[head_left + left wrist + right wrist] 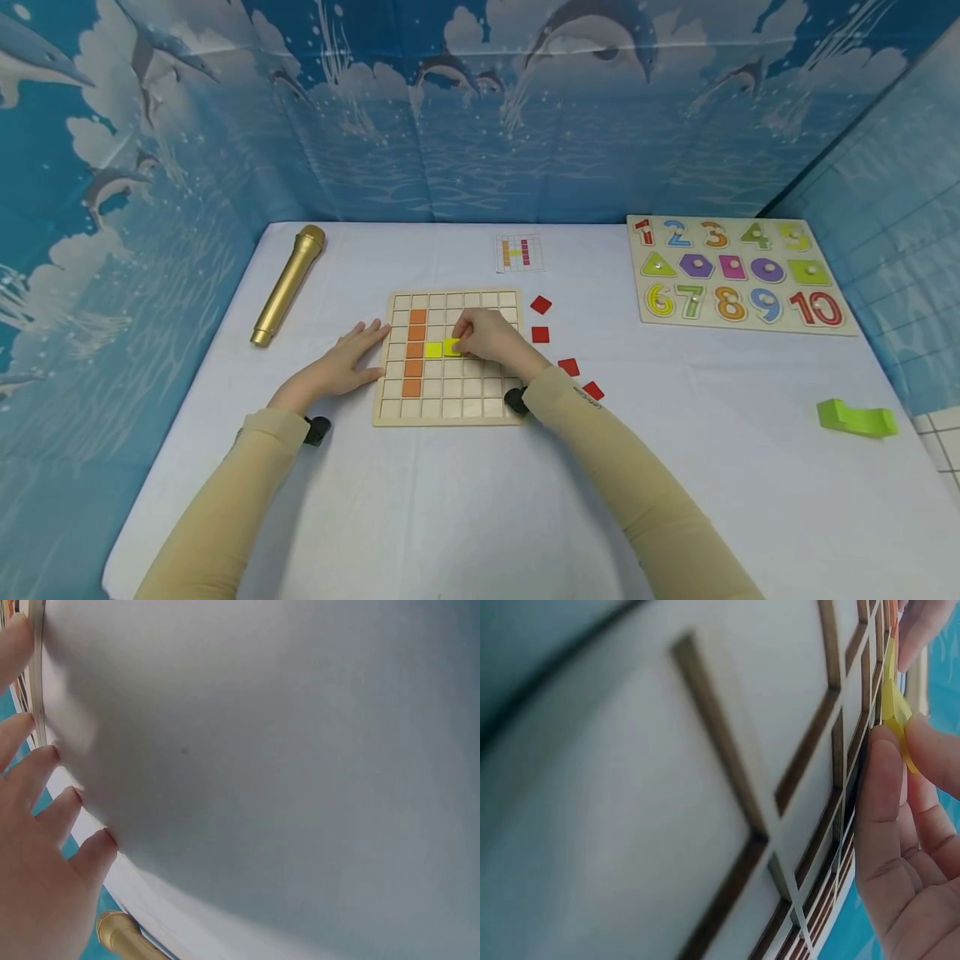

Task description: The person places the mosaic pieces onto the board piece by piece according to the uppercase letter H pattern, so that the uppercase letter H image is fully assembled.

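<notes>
A wooden grid board (450, 408) lies on the white table, with a column of orange square tiles (414, 350) set in its left part. One yellow tile (433, 350) sits beside the middle of that column. My right hand (491, 340) pinches a second yellow tile (897, 712) between thumb and finger, just right of the first one and tilted against the board. With fingers spread, my left hand (341, 362) touches the board's left edge. In the left wrist view its fingertips (46, 754) are along that edge.
Several red tiles (540, 334) lie right of the board. Behind it is a small pattern card (519, 252). A gold microphone (288, 287) lies at the left, a number puzzle board (742, 273) at the back right, and a green block (857, 418) at the far right.
</notes>
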The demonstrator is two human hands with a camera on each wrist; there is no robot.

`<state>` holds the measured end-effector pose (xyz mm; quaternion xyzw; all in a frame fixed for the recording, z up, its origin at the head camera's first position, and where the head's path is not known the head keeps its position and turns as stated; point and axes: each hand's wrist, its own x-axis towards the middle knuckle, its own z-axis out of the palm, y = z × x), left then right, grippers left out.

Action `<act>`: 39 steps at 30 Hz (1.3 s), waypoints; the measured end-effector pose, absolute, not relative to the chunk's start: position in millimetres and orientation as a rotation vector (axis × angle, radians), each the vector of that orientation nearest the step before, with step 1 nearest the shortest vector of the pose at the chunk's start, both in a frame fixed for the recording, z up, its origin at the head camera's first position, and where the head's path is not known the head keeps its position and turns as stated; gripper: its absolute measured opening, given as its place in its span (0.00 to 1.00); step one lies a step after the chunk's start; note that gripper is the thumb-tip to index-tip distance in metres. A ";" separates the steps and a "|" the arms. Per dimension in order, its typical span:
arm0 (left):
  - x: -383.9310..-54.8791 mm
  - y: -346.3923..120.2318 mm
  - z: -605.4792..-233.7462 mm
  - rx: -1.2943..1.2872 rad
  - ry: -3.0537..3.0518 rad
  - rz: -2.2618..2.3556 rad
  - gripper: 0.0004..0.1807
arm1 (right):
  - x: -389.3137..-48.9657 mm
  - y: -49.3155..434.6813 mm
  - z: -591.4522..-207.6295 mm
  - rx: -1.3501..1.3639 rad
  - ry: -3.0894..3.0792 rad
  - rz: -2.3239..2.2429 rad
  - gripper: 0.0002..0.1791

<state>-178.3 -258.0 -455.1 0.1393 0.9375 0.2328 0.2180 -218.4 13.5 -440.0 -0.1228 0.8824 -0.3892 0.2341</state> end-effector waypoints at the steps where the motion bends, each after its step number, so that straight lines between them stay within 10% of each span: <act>1: -178.5 -257.8 -455.0 0.383 2.596 0.635 0.41 | -218.5 13.4 -440.3 -0.340 2.426 -1.058 0.07; 39: -179.6 -256.8 -454.9 0.341 2.591 0.608 0.42 | -205.7 69.1 -422.8 -0.369 2.447 -1.124 0.13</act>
